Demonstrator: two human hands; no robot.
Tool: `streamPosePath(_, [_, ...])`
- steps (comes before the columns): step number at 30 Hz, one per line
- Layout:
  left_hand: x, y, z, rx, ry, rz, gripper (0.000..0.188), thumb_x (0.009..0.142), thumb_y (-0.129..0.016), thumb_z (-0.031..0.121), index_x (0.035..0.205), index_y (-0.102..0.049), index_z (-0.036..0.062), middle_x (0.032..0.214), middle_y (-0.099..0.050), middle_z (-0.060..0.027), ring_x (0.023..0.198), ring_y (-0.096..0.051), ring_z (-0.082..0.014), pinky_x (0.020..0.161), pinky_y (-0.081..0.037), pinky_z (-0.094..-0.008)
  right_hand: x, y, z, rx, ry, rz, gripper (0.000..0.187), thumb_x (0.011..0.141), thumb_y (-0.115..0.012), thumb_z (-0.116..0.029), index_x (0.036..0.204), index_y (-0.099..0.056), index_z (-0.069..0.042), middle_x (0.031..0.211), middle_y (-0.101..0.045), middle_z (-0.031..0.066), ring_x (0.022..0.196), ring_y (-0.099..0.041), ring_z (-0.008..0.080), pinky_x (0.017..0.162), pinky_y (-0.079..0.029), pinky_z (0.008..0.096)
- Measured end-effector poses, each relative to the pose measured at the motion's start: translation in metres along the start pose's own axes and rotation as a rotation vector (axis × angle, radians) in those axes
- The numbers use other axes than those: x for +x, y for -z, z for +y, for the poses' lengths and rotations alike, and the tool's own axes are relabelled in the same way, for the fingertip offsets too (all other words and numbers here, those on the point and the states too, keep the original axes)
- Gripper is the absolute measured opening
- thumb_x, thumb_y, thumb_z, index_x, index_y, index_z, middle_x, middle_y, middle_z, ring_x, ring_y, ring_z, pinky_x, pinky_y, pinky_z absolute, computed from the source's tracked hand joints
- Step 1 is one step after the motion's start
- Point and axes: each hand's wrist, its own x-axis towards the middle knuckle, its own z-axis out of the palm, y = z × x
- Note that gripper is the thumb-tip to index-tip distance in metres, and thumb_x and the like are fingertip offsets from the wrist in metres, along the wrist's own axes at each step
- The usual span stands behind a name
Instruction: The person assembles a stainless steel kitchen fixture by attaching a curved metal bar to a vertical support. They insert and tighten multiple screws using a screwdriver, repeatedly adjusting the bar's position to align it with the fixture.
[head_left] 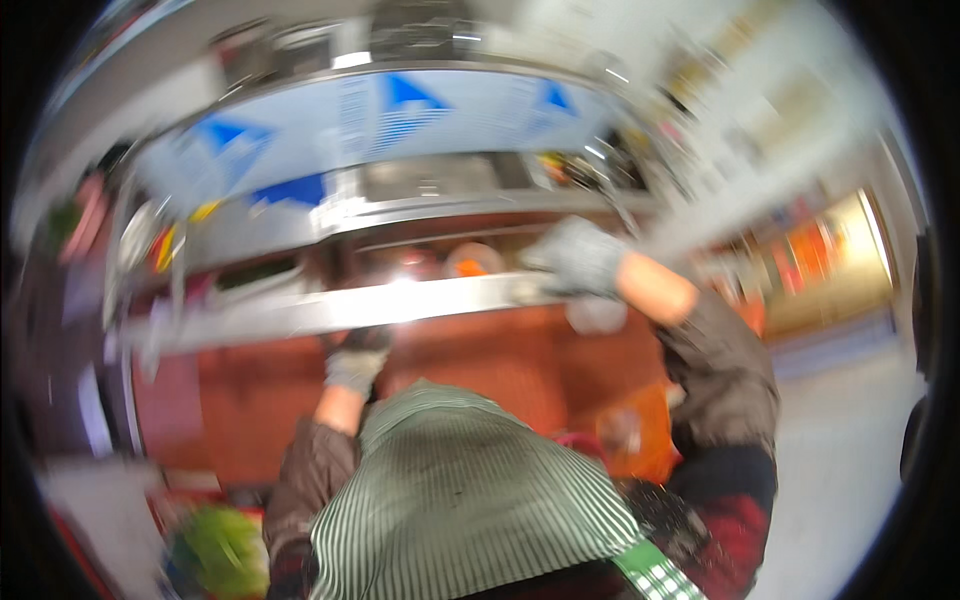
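Observation:
My right hand (580,258), in a grey glove, is at the right end of a shiny metal bar (400,304). Its fingers look curled, and a small pale thing just below them is too blurred to name. My left hand (358,362), also gloved in grey with dark fingertips, is at the near edge of the bar, left of the middle. Motion smears its fingers, so I cannot tell whether it grips the bar. Beyond the bar, an orange item shows in a round pale container (474,262).
A reddish-brown surface (480,360) lies below the bar. Behind stands a metal counter with a long panel (370,120) bearing blue triangles. An orange bag (640,435) sits by my right arm. Something green (215,550) is at the lower left. Shelves (820,250) stand at the right.

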Motion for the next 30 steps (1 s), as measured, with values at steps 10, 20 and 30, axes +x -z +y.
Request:
streamPosePath(10, [0.009, -0.005, 0.025, 0.601, -0.162, -0.361, 0.054, 0.083, -0.055, 0.042, 0.122, -0.055, 0.0038, 0.127, -0.056, -0.0147, 0.119, -0.050, -0.0332, 0.100, -0.039, -0.0535, -0.006, -0.008, -0.037, 0.086, -0.205, 0.054, 0.061, 0.082, -0.044, -0.064, 0.082, -0.069, -0.009, 0.068, -0.066, 0.0114, 0.071, -0.064, 0.0313, 0.065, -0.047, 0.0431])
streamPosePath(20, [-0.017, -0.056, 0.007, 0.238, -0.312, -0.012, 0.056, 0.084, -0.053, 0.043, 0.123, -0.053, 0.0034, 0.128, -0.054, -0.0147, 0.120, -0.048, -0.0332, 0.101, -0.038, -0.0529, -0.022, -0.005, -0.040, 0.193, -0.095, 0.193, 0.049, 0.085, -0.048, -0.051, 0.083, -0.071, -0.007, 0.070, -0.067, 0.0127, 0.066, -0.066, 0.0304, 0.063, -0.048, 0.0427])
streamPosePath(30, [0.017, -0.099, 0.010, 0.168, -0.327, 0.096, 0.057, 0.085, -0.051, 0.044, 0.125, -0.052, 0.0030, 0.130, -0.052, -0.0147, 0.122, -0.047, -0.0332, 0.103, -0.037, -0.0522, 0.027, 0.017, 0.008, 0.178, 0.077, 0.289, 0.026, 0.080, -0.054, -0.034, 0.082, -0.067, -0.011, 0.076, -0.065, 0.0054, 0.071, -0.064, 0.0215, 0.058, -0.050, 0.0379])
